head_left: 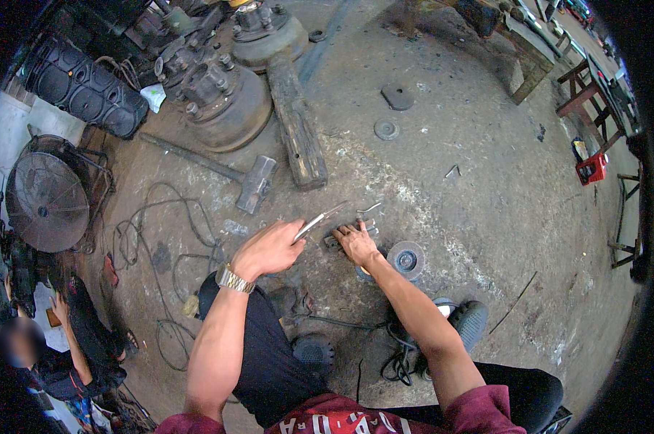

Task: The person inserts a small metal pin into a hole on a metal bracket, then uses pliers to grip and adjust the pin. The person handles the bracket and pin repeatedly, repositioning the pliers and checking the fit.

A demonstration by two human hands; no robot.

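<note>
My left hand [270, 249], with a metal watch on its wrist, is closed round a slim silvery metal tool [314, 223] tilted up and away to the right. Its exact kind cannot be made out. My right hand [357, 244] reaches down to the floor, fingers bent over a small dark metal piece [332, 241] that they mostly cover. Just beyond those fingers is a thin bent metal strip [370, 208]. Close to my right wrist lies an angle grinder with its round abrasive disc [407, 260] facing up; my forearm hides part of its body.
A sledgehammer [257, 184], a wooden beam [298, 137] and heavy round metal hubs [218, 108] lie ahead on the left. Cables [150, 224] loop across the floor near a large fan [48, 192]. Another person [66, 354] is at the lower left. A bench [533, 61] stands far right.
</note>
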